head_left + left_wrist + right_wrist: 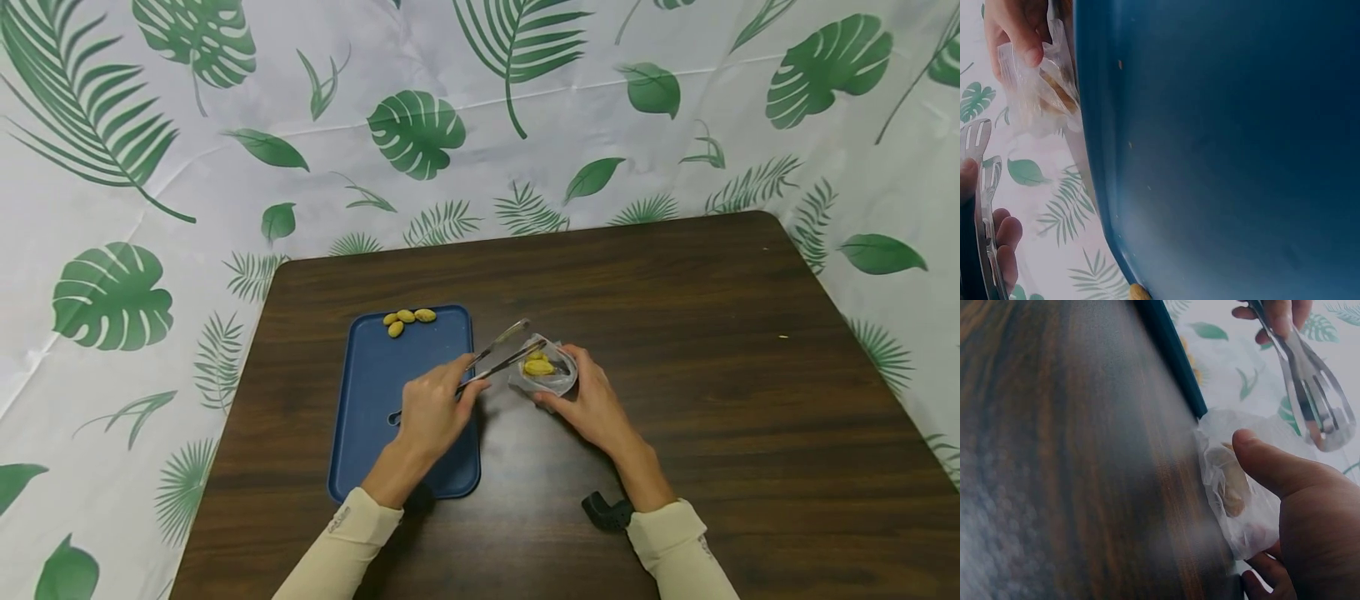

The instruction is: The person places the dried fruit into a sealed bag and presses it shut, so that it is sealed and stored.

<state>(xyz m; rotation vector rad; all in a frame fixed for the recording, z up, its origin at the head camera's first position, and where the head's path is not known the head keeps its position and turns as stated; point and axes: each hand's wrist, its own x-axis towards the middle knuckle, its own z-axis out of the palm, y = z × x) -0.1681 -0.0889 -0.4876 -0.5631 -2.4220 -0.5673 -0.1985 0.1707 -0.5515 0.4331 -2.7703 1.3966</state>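
Note:
My left hand [435,406] grips metal serving tongs [498,364] over the right side of the blue tray [375,450]. The tongs' slotted tips stand apart near the mouth of a clear plastic bag [553,382]. My right hand [596,406] holds this bag by its rim, thumb on the near side, with its mouth spread. Inside the bag lie a few yellow-brown oval pieces [537,367], seen dimly through the plastic in the right wrist view. Several similar oval pieces [406,316] sit at the tray's far edge. Nothing is visible between the tong tips.
The tray lies on the left of a dark wood table [720,358]. Small crumbs [1120,64] dot the tray, and a tiny yellow bit [783,337] lies at the table's right. Behind hangs a white cloth [525,167] printed with green leaves. A black wrist mount [606,512] is on the right wrist.

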